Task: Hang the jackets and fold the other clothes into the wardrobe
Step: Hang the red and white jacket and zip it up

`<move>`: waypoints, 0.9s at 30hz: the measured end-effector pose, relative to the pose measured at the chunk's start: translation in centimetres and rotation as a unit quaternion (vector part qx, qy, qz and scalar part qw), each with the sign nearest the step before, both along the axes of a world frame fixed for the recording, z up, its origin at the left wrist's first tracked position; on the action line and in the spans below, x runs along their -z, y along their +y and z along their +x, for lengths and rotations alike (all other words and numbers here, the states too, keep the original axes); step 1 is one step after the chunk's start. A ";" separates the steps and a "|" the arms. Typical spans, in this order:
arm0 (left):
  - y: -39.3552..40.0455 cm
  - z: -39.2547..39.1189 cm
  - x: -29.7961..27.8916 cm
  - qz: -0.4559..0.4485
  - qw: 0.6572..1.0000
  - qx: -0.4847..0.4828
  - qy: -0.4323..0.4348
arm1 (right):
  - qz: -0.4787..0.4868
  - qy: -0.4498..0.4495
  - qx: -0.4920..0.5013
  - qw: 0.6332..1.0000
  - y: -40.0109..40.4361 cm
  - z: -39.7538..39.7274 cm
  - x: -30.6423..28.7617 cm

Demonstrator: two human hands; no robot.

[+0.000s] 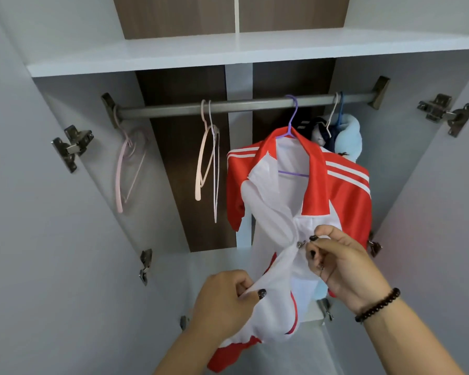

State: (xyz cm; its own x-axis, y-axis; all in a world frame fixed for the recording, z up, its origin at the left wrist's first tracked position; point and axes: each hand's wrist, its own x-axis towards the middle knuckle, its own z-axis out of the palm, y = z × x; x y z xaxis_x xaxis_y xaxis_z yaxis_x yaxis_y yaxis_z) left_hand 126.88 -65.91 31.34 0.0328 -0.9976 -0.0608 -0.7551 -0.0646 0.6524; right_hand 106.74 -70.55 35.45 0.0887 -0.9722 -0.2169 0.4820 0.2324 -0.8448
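Only the head view to go on here, so everything's placed off the grey metal wardrobe rail (pixel 241 105).

The red and white slippery track jacket with white shoulder stripes (pixel 320 190) hung below the rail, right of its middle, on a thin purple plastic hanger (pixel 291 123). The right hand (pixel 339 262) was pinching the small metal zip pull (pixel 300 244) well below the rail, fingers curled tight on it. The left hand (pixel 229 299), lower down and further left, gripped the loose white front panel, fingers closed round a bunch of fabric.

What could've gone wrong, imo: that smooth synthetic cloth looked thin and floppy, so the lining could easily get caught in the zip teeth if the panel wasn't held taut. Tugging down hard could also tilt the skinny hanger and let the jacket slide off one shoulder, or pop the hook off the round rail. Can't tell if the two zip halves were actually engaged.

Left of the jacket, a pair of pale pink curved plastic hangers (pixel 206 158) dangled bare from the rail, another pink hanger (pixel 126 169) at its far left end. At the rail's right end, a light blue fleecy-looking garment (pixel 352 139) hung squashed behind the jacket with something dark beside it.
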 end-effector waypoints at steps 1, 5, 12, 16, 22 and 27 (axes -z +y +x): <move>-0.4 0.3 0.2 0.012 1.000 -0.006 -0.008 | 0.006 -0.010 0.017 1.000 -0.7 -0.6 -0.2; -1.3 1.0 1.0 0.062 0.997 -0.033 -0.042 | -0.044 0.063 -0.029 0.997 -2.4 -1.8 -0.9; -2.8 -3.2 -0.6 0.012 0.999 0.009 0.044 | -0.151 0.220 -0.171 0.948 -1.6 -0.1 -0.9; -4.4 -4.6 -1.5 -0.075 0.997 0.023 0.024 | -0.137 0.219 -0.177 0.950 -1.7 1.0 -0.2; -5.6 -2.6 -0.1 -0.033 0.999 -0.035 -0.013 | -0.017 0.057 -0.079 0.995 -5.3 0.5 0.1; -7.5 -0.8 2.1 0.019 0.997 -0.053 -0.044 | -0.027 0.070 -0.040 0.996 -7.8 0.6 -0.7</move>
